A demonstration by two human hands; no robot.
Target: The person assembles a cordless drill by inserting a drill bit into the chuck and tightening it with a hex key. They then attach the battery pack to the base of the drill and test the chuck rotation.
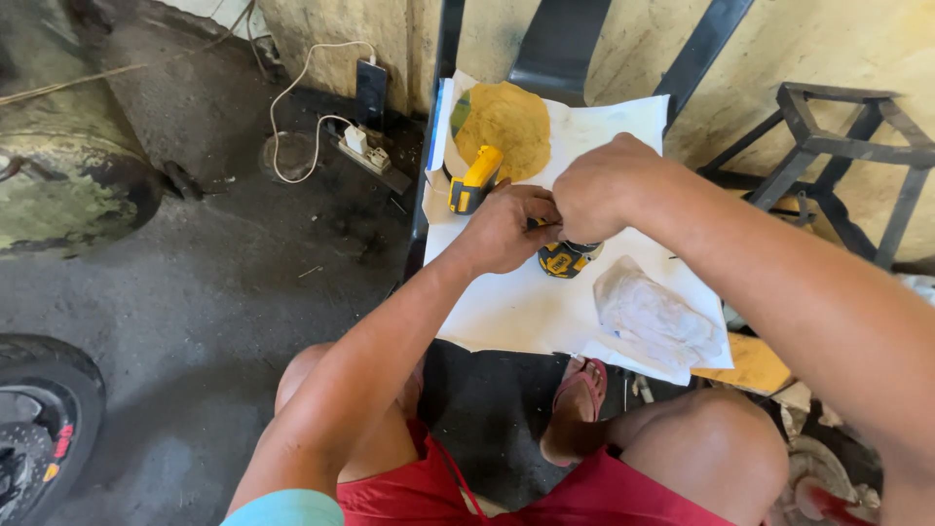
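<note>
Head cam: L hand point(506, 232) & R hand point(599, 190), grip closed on yellow-black drill point(563, 258).

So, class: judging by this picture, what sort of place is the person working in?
Probably a small vehicle repair workshop: a tyre on the stained concrete floor, a welded metal stand, and a yellow power tool beside the hands.

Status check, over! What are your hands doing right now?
Left hand and right hand together on yellow-black tool part. It sits on white sheet. Crumpled cloth beside, apart.
</note>
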